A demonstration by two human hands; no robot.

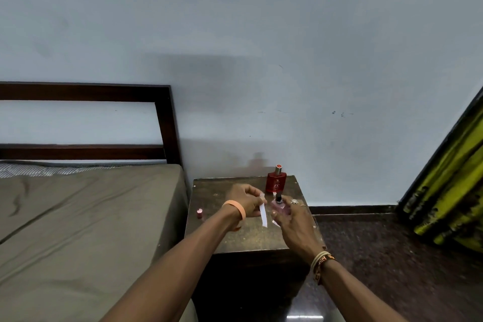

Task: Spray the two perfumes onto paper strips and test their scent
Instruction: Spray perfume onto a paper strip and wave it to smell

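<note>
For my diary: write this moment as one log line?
left hand pinches white paper strip | right hand grips clear pink perfume bottle | red perfume bottle untouched

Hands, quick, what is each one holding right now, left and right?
Left hand: pinches the paper strip by its top end.
Right hand: grips the pink perfume bottle, cap off.

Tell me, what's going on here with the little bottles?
A person is testing perfumes at a small wooden table beside a bed. Their left hand pinches a white paper strip, and their right hand holds a pink perfume bottle close beside it, sprayer uncovered. A red perfume bottle stands upright at the table's back. A small pink cap sits near the table's left edge.
</note>
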